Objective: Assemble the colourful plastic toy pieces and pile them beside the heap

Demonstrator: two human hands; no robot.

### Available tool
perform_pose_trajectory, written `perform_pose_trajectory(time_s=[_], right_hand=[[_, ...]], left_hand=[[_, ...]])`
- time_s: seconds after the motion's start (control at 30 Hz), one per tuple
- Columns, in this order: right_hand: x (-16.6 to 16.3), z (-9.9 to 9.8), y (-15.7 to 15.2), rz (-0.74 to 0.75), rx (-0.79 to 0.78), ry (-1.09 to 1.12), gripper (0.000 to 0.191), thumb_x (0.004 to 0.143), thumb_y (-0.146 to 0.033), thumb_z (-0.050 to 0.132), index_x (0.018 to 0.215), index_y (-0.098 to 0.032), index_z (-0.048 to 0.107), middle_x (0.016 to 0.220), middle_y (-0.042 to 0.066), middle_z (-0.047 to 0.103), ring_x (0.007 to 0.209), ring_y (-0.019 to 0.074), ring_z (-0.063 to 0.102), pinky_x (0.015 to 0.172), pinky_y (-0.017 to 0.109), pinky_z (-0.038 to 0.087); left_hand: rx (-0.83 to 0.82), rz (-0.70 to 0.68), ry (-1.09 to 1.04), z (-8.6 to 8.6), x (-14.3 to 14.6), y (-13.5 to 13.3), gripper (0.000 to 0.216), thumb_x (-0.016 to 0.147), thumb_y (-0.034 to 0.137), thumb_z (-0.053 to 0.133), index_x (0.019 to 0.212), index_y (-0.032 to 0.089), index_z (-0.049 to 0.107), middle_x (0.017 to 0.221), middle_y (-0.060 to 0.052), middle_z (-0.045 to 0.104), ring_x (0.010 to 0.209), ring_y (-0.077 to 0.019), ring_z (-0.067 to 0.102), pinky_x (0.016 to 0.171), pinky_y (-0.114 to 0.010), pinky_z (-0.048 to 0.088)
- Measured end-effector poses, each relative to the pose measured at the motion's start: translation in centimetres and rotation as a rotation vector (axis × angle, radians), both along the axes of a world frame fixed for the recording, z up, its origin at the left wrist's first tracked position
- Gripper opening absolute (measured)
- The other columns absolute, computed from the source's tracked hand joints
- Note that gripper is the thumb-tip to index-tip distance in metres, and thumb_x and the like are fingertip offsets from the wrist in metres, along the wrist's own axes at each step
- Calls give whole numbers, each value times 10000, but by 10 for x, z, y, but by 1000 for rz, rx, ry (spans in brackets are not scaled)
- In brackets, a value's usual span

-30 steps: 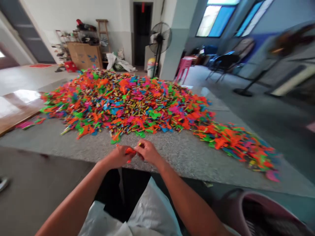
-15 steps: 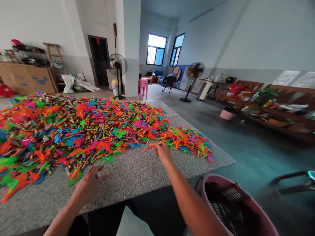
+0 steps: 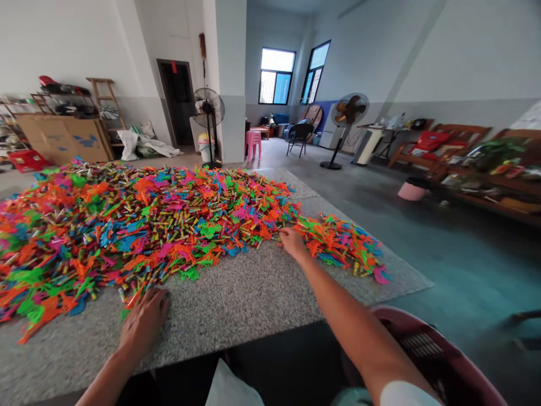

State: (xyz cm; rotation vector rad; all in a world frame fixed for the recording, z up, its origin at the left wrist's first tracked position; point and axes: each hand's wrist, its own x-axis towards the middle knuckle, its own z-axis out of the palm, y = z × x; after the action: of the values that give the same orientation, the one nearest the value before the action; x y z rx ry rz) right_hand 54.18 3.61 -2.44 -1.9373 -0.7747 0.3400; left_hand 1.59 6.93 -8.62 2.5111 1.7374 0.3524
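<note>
A wide heap of small plastic toy pieces (image 3: 169, 225) in orange, green, blue and pink, mixed with short striped tubes, covers much of the speckled stone tabletop (image 3: 236, 299). My left hand (image 3: 146, 316) rests low at the heap's front edge, open, its curved fingers over an orange and a green piece that it partly covers. Further off, my right hand (image 3: 292, 242) has its fingers closed in a pinch where the heap meets a smaller pile (image 3: 342, 239) on the right. What lies between those fingertips is too small to make out.
Below the table's right edge stands a pink basket (image 3: 456, 355), partly behind my right forearm. Pale cloth (image 3: 232, 386) shows at my lap. Beyond the table are a standing fan (image 3: 349, 113), another fan (image 3: 208, 110), pink stools (image 3: 253, 144) and a pink bin (image 3: 413, 189).
My right hand has moved forward to the heap's edge; the orange piece at its fingers no longer shows there. My left hand has lowered onto pieces at the front edge. The view has shifted slightly.
</note>
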Motion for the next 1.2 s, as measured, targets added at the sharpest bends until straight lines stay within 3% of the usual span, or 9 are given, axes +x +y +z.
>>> perform_pose_trajectory(time_s=[0.13,0.23,0.37,0.5,0.6,0.7,0.77,1.0,1.2], right_hand=[[-29,-16,42,55,-198,-162,295,889,-231,638,1152,-141,735,1149,179,765,1141,295,712,991,353,529],[-34,-20,66,27,-355,-233,447,960,-288,577,1348,-71,627,1272,268,700,1161,336,705,964,403,545],[-36,-21,74,21,-484,-337,517,1003,-327,525,1426,-31,549,1324,311,648,1136,352,711,926,424,557],[-25,-15,56,60,-479,-503,457,1037,-279,436,1407,-54,583,1396,300,595,1240,355,639,1009,438,506],[-5,-9,35,109,-471,-633,406,1030,-275,457,1326,-101,672,1453,265,571,1430,374,457,1161,488,366],[18,-5,13,110,-564,-803,434,1014,-351,507,1327,-118,698,1521,255,528,1487,415,337,1220,609,203],[30,-4,-1,108,-638,-875,474,1006,-423,521,1350,-149,696,1556,237,508,1477,426,334,1213,660,159],[49,-6,-41,191,-611,-949,453,986,-419,539,1329,-174,707,1570,196,512,1440,383,394,1234,609,162],[57,-5,-68,157,-648,-933,437,961,-381,556,1338,-218,706,1570,166,515,1415,378,430,1214,597,193]], left_hand=[[56,-34,-31,1,4,-5,377,1021,351,448,1257,212,706,1344,-94,681,1203,-250,645,1100,-400,477],[116,-56,-51,-2,3,-7,370,1018,375,449,1234,229,711,1336,-75,686,1207,-250,651,1108,-390,477],[149,-48,-68,-9,0,-6,367,1007,391,451,1218,241,712,1337,-67,690,1171,-247,680,1079,-377,500],[131,-31,-65,-14,-3,-3,381,992,418,449,1229,258,701,1369,-60,682,1159,-251,696,1033,-368,531],[119,-39,-70,-16,-5,-1,386,978,428,449,1233,264,687,1366,-64,684,1175,-264,694,1057,-396,529],[127,-45,-85,-18,-7,0,415,979,459,427,1225,247,685,1356,-80,685,1172,-286,695,1086,-440,522],[125,-47,-95,-18,-7,1,441,978,487,414,1216,240,691,1355,-86,685,1169,-303,697,1086,-464,528],[80,-24,-97,-18,-8,2,455,986,501,404,1226,241,690,1375,-78,685,1157,-311,705,1040,-473,555],[86,-52,-111,-18,-9,0,436,976,475,425,1223,235,691,1381,-87,681,1186,-319,691,1090,-487,526]])
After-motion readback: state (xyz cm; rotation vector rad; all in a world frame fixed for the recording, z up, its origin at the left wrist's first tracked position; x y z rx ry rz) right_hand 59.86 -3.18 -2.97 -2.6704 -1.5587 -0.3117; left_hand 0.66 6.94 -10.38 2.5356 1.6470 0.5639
